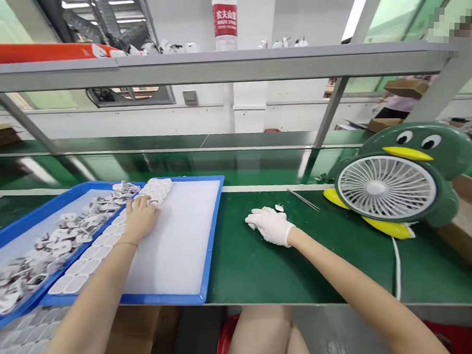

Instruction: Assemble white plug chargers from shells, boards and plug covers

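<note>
My bare left hand reaches down over rows of white plastic covers in a blue-rimmed tray. Its fingers are bent, and their tips and anything between them are hidden. My right hand, in a white glove, lies on the green table with its fingers stretched out to the left, apparently holding nothing. Just behind it sits a small white part with thin metal pins. Tweezers lie on the tabletop beyond the glove.
A second blue tray at the left holds a heap of white parts with metal pins. At right stands a green penguin-shaped fan with a cable. A bottle stands on the overhead shelf. A cardboard box is at the far right.
</note>
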A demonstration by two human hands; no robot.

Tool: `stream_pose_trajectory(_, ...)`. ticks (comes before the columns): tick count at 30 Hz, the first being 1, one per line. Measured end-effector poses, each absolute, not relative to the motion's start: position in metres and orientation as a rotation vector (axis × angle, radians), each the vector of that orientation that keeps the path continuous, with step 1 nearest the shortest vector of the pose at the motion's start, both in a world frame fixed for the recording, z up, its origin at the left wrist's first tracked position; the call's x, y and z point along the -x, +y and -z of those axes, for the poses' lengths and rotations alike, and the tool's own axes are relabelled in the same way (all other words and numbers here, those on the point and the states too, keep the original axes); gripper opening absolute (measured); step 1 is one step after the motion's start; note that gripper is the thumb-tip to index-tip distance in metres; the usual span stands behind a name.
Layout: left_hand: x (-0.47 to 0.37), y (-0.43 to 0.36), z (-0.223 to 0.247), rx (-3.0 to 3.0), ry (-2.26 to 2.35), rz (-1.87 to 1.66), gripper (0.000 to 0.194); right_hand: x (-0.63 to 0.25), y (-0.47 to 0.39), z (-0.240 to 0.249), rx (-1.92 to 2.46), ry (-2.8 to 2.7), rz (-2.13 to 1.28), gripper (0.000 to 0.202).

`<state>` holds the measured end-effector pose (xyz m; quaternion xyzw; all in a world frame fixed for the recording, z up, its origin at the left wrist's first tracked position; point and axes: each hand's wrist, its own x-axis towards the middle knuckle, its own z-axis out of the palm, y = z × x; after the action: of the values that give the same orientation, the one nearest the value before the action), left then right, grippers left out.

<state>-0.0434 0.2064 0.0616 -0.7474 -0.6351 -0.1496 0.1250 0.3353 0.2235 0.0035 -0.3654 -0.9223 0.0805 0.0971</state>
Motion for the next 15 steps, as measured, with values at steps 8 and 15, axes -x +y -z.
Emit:
stream_pose_trajectory(8, -0.032, 0.204, -0.061, 2.571, -1.801, 0.615, 0.033, -0.333, 0.222, 0.001, 0.884, -2.192, -0.703, 0.015)
stream_pose_trajectory(15, -0.121, 0.163, -0.069, 3.089, -1.398, 1.223, 0.048, -0.355, 0.195, -0.011, 0.637, -1.225, -1.196, 0.028)
